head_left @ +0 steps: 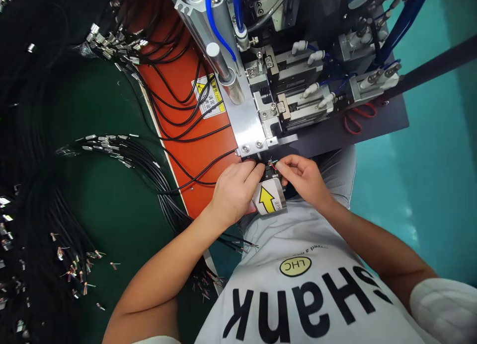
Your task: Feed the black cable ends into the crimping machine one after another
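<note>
On my view, the right hand (303, 179) has thumb and forefinger pinched on some thin coloured wires (273, 164), right at the machine's (253, 128) near edge. The left hand (236, 187) lies just across from them, its fingertips close by on a small black part (269, 172); I cannot tell whether it grips anything. So the wires sit between the two hands, just above a metal block (278, 187) marked with a yellow arrow (266, 199). Left of the hands, I see loose black cables (179, 135) crossing a red plate (201, 200). Beyond it, on the green bench (112, 200), lies a bundle of black cables (143, 160), silver tips showing, and another bundle (112, 43) with metal plugs.
</note>
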A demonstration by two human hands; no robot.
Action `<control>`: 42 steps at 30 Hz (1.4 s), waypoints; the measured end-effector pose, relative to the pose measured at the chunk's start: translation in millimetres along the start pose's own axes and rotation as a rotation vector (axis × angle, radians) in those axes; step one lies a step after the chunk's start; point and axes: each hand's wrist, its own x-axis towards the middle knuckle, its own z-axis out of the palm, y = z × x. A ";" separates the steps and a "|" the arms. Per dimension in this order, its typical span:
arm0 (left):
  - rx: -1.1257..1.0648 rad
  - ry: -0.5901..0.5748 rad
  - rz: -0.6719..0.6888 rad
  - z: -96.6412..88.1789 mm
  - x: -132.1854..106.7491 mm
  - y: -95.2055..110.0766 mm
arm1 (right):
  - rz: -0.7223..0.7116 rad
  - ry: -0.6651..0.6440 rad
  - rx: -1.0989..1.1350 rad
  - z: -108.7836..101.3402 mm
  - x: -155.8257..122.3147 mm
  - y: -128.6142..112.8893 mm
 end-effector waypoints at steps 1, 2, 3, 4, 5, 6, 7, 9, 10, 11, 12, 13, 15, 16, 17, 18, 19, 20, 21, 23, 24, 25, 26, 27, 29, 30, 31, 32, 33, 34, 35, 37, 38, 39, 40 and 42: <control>0.001 0.002 0.001 -0.1 0.2 0.3 | -0.020 0.014 -0.044 2.4 -4.5 -0.2; 0.003 0.006 0.003 -0.1 0.5 0.6 | -0.056 0.035 -0.110 4.9 -8.6 -1.5; 0.008 0.010 0.004 -0.2 0.8 1.0 | -0.115 0.069 -0.205 7.3 -12.1 -4.0; 0.014 0.015 0.004 -0.4 1.2 1.4 | -0.195 0.111 -0.330 9.4 -14.8 -7.7; 0.019 0.018 0.003 -0.5 1.5 1.8 | -0.283 0.153 -0.468 10.7 -16.6 -12.1; 0.022 0.019 0.001 -0.7 1.7 2.1 | -0.363 0.181 -0.600 11.3 -17.4 -16.7; 0.022 0.016 -0.001 -0.9 1.7 2.3 | -0.427 0.193 -0.707 11.1 -17.2 -20.9; 0.018 0.008 -0.004 -1.1 1.4 2.3 | -0.465 0.183 -0.782 8.1 -13.2 -26.1; 0.015 0.006 -0.005 -1.2 1.0 2.1 | -0.429 0.155 -0.732 5.5 -9.6 -26.5; 0.012 0.003 -0.005 -1.1 0.5 1.9 | -0.359 0.108 -0.629 2.6 -5.3 -25.3; 0.010 0.002 -0.004 -0.9 0.0 1.7 | -0.268 0.048 -0.490 -0.6 -0.5 -23.0; 0.007 -0.001 -0.004 -0.6 -0.5 1.4 | -0.170 -0.015 -0.344 -3.6 4.2 -19.8; 0.002 0.000 -0.008 0.2 -1.4 1.0 | -0.021 -0.098 -0.119 -7.8 11.9 -13.2; 0.000 0.001 -0.011 0.6 -1.7 0.9 | 0.012 -0.097 -0.062 -8.5 14.3 -10.5; -0.001 0.003 -0.015 0.9 -1.9 0.9 | 0.020 -0.080 -0.036 -7.9 15.8 -8.4; -0.001 0.007 -0.017 1.2 -1.9 1.0 | 0.010 -0.058 -0.025 -6.2 16.3 -7.0; -0.001 0.010 -0.018 1.4 -1.9 1.2 | -0.012 -0.036 -0.022 -3.4 16.2 -6.0; 0.000 0.013 -0.018 1.4 -1.7 1.4 | -0.044 -0.008 -0.030 0.1 15.6 -5.4; 0.002 0.015 -0.016 1.4 -1.5 1.7 | -0.085 0.024 -0.051 4.1 14.6 -5.0; 0.011 0.018 -0.015 1.2 -1.3 2.1 | -0.196 0.122 -0.133 12.0 12.0 -4.3; 0.014 0.017 -0.014 1.1 -1.2 2.2 | -0.258 0.176 -0.186 15.4 10.7 -4.0; 0.016 0.016 -0.015 1.1 -1.3 2.3 | -0.317 0.219 -0.237 18.1 9.3 -3.7; 0.017 0.014 -0.016 1.1 -1.4 2.3 | -0.366 0.249 -0.276 20.2 8.1 -3.4; 0.015 0.010 -0.017 1.3 -1.7 2.1 | -0.404 0.264 -0.304 21.6 6.9 -3.1; 0.012 0.003 -0.018 1.7 -2.4 1.7 | -0.446 0.258 -0.317 23.0 5.1 -2.3; 0.009 0.000 -0.020 2.0 -2.8 1.5 | -0.452 0.249 -0.306 23.3 4.3 -1.7; 0.005 -0.004 -0.022 2.2 -3.3 1.2 | -0.449 0.241 -0.292 23.4 3.8 -0.8; -0.001 -0.006 -0.024 2.5 -3.7 1.0 | -0.437 0.241 -0.278 23.5 3.5 0.2; -0.007 -0.007 -0.026 2.8 -4.2 0.8 | -0.415 0.246 -0.265 23.6 3.5 1.4; -0.014 -0.009 -0.029 3.1 -4.5 0.7 | -0.384 0.254 -0.252 23.5 3.9 2.7; -0.021 -0.009 -0.033 3.4 -4.8 0.7 | -0.345 0.260 -0.234 23.3 4.9 3.9; -0.034 -0.003 -0.047 3.9 -4.7 1.1 | -0.232 0.228 -0.155 21.6 8.5 5.4; -0.041 0.003 -0.058 4.1 -4.2 1.5 | -0.160 0.184 -0.095 19.9 10.7 5.3; -0.051 0.010 -0.067 4.2 -3.3 2.2 | -0.086 0.126 -0.036 17.5 12.7 4.7; -0.064 0.019 -0.079 4.0 -2.2 3.0 | -0.022 0.072 0.007 14.6 14.0 3.5; -0.106 0.033 -0.108 2.8 0.9 5.1 | 0.011 0.022 -0.002 8.0 12.9 0.2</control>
